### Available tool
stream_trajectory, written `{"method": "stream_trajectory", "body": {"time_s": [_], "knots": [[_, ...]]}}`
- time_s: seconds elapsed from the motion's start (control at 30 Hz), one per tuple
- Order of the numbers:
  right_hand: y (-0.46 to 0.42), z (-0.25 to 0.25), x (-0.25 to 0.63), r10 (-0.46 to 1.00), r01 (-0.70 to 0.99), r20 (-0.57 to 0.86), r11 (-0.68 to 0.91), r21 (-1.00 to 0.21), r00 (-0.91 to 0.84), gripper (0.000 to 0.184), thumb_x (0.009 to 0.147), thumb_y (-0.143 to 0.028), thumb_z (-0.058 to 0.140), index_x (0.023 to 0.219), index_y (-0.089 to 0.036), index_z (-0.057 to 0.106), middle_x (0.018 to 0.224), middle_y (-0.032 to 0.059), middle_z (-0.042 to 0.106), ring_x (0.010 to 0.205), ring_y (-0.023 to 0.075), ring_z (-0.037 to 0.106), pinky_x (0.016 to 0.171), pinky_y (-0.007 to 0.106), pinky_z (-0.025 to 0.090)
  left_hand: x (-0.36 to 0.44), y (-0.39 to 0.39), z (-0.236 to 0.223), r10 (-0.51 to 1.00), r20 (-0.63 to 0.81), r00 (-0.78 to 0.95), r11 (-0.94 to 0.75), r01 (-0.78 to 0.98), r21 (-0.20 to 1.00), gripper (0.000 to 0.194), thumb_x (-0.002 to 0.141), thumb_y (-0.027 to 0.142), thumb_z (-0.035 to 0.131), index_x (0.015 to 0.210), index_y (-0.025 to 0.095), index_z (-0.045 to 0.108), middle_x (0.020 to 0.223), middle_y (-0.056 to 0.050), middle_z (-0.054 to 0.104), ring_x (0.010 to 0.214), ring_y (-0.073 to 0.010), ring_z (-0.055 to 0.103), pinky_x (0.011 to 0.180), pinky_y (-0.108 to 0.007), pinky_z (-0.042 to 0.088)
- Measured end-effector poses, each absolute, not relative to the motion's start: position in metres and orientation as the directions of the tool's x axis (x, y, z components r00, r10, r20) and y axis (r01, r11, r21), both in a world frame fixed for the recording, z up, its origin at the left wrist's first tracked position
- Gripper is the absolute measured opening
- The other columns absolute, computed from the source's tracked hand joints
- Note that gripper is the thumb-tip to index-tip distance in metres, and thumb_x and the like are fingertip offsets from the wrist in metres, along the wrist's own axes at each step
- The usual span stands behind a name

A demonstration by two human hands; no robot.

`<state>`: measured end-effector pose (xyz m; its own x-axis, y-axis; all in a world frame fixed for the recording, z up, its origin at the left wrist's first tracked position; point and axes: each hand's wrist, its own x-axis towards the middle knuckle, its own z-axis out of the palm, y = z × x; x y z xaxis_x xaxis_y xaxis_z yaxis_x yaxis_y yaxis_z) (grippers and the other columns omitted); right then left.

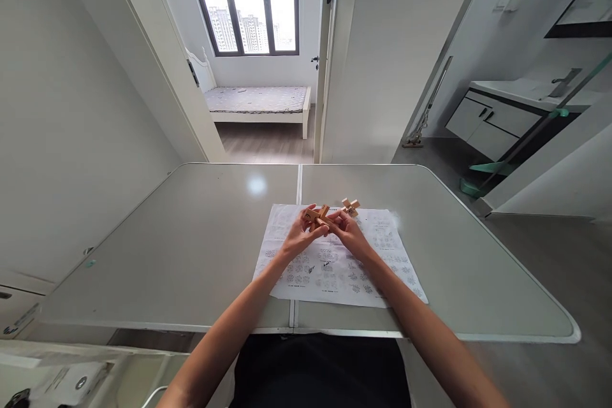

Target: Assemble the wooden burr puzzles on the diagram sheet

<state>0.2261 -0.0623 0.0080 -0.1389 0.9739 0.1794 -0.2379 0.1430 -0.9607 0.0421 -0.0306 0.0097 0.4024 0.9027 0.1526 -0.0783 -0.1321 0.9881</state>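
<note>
My left hand (301,233) and my right hand (348,232) meet over a printed paper sheet (344,280). Between them is a wooden burr puzzle (313,215) of crossed notched sticks, with dark marks on some faces. The left fingers wrap round its left side. At its right end, the fingers of my right hand pinch a stick of it. Just behind the right hand, another cluster of interlocked wooden pieces (351,206) sits at the sheet's far edge. The sheet carries rows of small diagrams. My fingers partly cover the held puzzle.
The sheet lies on a grey-green table (201,236) with a pale rim and a white seam (299,185) down the middle. Beyond the table are a doorway and a bed (261,101) under a window. At right stand a sink cabinet (497,118) and a mop (425,115).
</note>
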Motion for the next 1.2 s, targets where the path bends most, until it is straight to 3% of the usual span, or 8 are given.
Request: {"method": "stream_trajectory", "body": {"time_s": [0.23, 0.43, 0.8, 0.93, 1.07, 1.2], "knots": [[-0.061, 0.0, 0.224, 0.955, -0.187, 0.21, 0.172, -0.967, -0.209, 0.044, 0.087, -0.062, 0.076, 0.101, -0.023, 0.06, 0.078, 0.0017, 0.071, 0.07, 0.0201, 0.069, 0.072, 0.038, 0.058, 0.039, -0.03, 0.009, 0.887, 0.107, 0.449, 0.004, -0.24, 0.971, 0.087, 0.076, 0.04, 0.088, 0.151, 0.021, 0.047, 0.139, -0.016, 0.066, 0.12, -0.0308, 0.067, 0.105, -0.049, 0.053], [-0.062, 0.001, 0.222, 0.928, -0.142, 0.227, 0.193, -0.971, -0.295, 0.039, 0.098, -0.058, 0.064, 0.11, -0.021, 0.065, 0.087, 0.0052, 0.074, 0.07, 0.0179, 0.068, 0.063, 0.033, 0.053, 0.036, -0.03, 0.014, 0.923, 0.102, 0.371, 0.004, -0.272, 0.962, 0.073, 0.079, 0.041, 0.085, 0.141, 0.017, 0.055, 0.135, -0.017, 0.069, 0.126, -0.0344, 0.065, 0.107, -0.05, 0.049], [-0.065, 0.006, 0.218, 0.934, -0.146, 0.235, 0.202, -0.969, -0.27, 0.041, 0.094, -0.062, 0.067, 0.097, -0.022, 0.06, 0.087, 0.0062, 0.076, 0.061, 0.0161, 0.064, 0.056, 0.031, 0.049, 0.036, -0.033, 0.025, 0.891, 0.075, 0.448, 0.042, -0.245, 0.969, 0.07, 0.077, 0.042, 0.087, 0.137, 0.016, 0.062, 0.141, -0.019, 0.066, 0.122, -0.0329, 0.066, 0.107, -0.049, 0.047], [-0.064, 0.006, 0.217, 0.939, -0.126, 0.223, 0.196, -0.972, -0.26, 0.044, 0.092, -0.065, 0.067, 0.097, -0.022, 0.06, 0.085, 0.0054, 0.075, 0.061, 0.016, 0.064, 0.055, 0.03, 0.049, 0.038, -0.032, 0.023, 0.902, 0.079, 0.425, 0.049, -0.282, 0.958, 0.07, 0.075, 0.041, 0.089, 0.134, 0.016, 0.062, 0.136, -0.018, 0.069, 0.113, -0.029, 0.069, 0.1, -0.044, 0.052], [-0.065, 0.005, 0.217, 0.945, -0.056, 0.229, 0.222, -0.973, -0.234, 0.043, 0.094, -0.065, 0.064, 0.096, -0.022, 0.06, 0.082, 0.0043, 0.074, 0.058, 0.0153, 0.063, 0.054, 0.03, 0.049, 0.039, -0.033, 0.023, 0.915, 0.078, 0.397, 0.042, -0.285, 0.958, 0.061, 0.074, 0.039, 0.091, 0.124, 0.016, 0.063, 0.118, -0.014, 0.075, 0.099, -0.0236, 0.072, 0.089, -0.038, 0.056], [-0.071, 0.007, 0.212, 0.943, 0.054, 0.239, 0.258, -0.965, -0.233, 0.041, 0.098, -0.063, 0.06, 0.093, -0.022, 0.06, 0.078, 0.0036, 0.072, 0.056, 0.015, 0.06, 0.054, 0.029, 0.048, 0.04, -0.034, 0.025, 0.887, 0.116, 0.447, 0.02, -0.287, 0.958, 0.064, 0.076, 0.041, 0.089, 0.127, 0.015, 0.062, 0.093, -0.006, 0.073, 0.066, -0.0153, 0.067, 0.067, -0.033, 0.057]]}}
